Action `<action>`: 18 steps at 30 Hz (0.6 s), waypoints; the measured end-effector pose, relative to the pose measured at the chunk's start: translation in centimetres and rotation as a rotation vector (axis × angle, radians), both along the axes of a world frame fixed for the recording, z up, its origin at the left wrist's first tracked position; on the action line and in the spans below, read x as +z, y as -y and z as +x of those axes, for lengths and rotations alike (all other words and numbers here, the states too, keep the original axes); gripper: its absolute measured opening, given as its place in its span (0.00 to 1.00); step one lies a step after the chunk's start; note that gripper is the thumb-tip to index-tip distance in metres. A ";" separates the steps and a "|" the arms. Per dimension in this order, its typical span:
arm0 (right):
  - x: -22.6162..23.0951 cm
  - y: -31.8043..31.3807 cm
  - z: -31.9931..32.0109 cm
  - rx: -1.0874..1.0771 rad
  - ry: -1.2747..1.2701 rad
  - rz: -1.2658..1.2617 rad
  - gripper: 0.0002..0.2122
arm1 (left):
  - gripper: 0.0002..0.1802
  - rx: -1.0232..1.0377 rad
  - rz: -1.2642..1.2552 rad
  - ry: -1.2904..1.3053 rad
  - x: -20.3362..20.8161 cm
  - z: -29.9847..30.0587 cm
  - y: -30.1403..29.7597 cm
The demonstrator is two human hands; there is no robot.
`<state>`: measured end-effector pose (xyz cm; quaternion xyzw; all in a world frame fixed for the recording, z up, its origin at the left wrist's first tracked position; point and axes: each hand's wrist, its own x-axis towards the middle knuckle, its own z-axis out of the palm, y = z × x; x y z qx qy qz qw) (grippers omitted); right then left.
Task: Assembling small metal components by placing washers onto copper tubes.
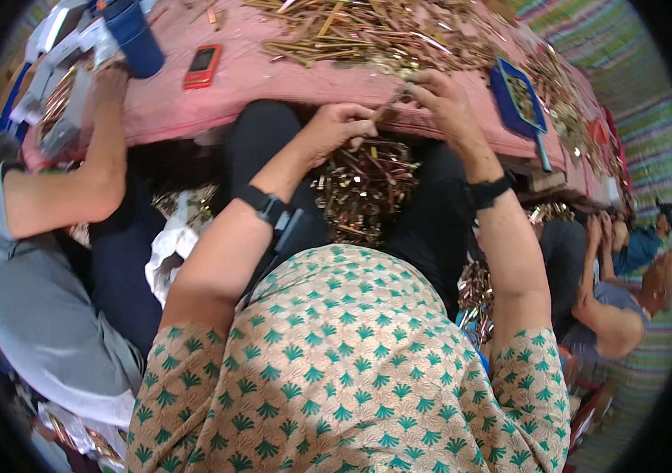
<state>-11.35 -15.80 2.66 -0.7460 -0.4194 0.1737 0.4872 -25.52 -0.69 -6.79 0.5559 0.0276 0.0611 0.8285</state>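
Observation:
Over the table's front edge, my left hand [336, 128] is closed in a pinch on the near end of a thin gold-coloured stick [384, 113]. The stick slants up toward my right hand [448, 104], whose thumb and fingers are bent together near its far end. What those fingertips pinch is blurred and too small to name. Just beyond them, small shiny gold pieces lie at the edge of a wide heap of similar sticks [336, 39]. Below both hands, between my knees, is a pile of shiny gold and copper-coloured pieces [363, 193].
A red phone-like device [202, 67] and a blue cup [135, 39] lie left on the pink-covered table [170, 106]. At right sits a blue dustpan-shaped tray [519, 98] of small pieces. A co-worker's arm [103, 150] reaches into boxes at left; other people sit at right.

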 end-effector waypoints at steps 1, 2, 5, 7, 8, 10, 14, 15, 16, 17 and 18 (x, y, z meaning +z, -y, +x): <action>-0.1 0.0 0.0 0.041 0.069 0.005 0.10 | 0.14 0.010 0.015 0.009 -0.1 -0.5 -0.3; -0.3 0.7 0.8 0.070 0.083 0.044 0.10 | 0.14 0.008 0.027 0.019 0.1 -0.6 0.1; 2.5 0.7 -2.0 0.028 0.490 -0.198 0.09 | 0.13 0.032 0.029 0.064 1.2 -1.7 0.6; 2.0 -0.6 -3.5 0.097 0.232 -0.130 0.09 | 0.14 0.110 0.089 0.181 -0.5 -3.0 0.2; 2.1 0.4 -3.0 0.098 0.257 -0.151 0.10 | 0.14 0.006 0.072 0.163 0.5 -3.1 0.6; 2.1 1.6 -2.0 0.099 0.446 -0.205 0.12 | 0.16 0.076 0.100 0.146 -0.8 -1.1 1.5; 1.9 1.0 -2.1 0.059 0.287 -0.352 0.13 | 0.12 0.166 0.186 0.088 0.1 -2.2 1.8; 3.6 1.6 -4.4 0.047 0.316 -0.375 0.13 | 0.12 0.150 0.166 0.160 -1.7 -0.6 1.4; 2.9 0.9 -3.8 0.090 0.292 -0.359 0.13 | 0.12 0.154 0.179 0.093 -0.2 -2.7 1.1; 2.5 0.5 -3.3 0.114 0.283 -0.351 0.13 | 0.12 0.152 0.190 0.029 1.1 -4.2 1.2; 3.1 0.8 -4.9 0.064 0.275 -0.380 0.13 | 0.12 0.143 0.202 0.019 1.3 -5.2 1.1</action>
